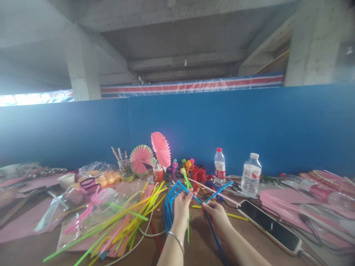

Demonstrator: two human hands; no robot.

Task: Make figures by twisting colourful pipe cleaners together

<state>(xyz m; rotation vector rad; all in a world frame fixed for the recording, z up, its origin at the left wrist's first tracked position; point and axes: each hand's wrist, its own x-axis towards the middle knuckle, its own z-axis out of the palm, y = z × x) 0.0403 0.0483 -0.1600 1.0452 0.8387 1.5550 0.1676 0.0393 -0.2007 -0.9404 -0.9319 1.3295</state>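
My left hand point(183, 202), with a silver bangle on its wrist, pinches a blue pipe cleaner point(219, 193). The fingers of my right hand point(215, 213) are closed on the same blue strand where it crosses another, whose tail hangs toward the front edge. Beside my left hand lies a bundle of blue pipe cleaners point(167, 210), partly hidden by it. Just beyond my hands stands a small green pipe-cleaner figure point(185, 177). A loose heap of yellow, green and pink pipe cleaners point(130, 218) spreads over the table to the left.
A phone point(270, 225) with a cable lies at the right. Two water bottles point(220, 168) stand toward the blue partition point(222, 122). Pink paper fans point(141, 159) rise from a cup point(158, 174). Plastic bags, orange balls point(107, 179) and pink paper point(291, 199) crowd the sides.
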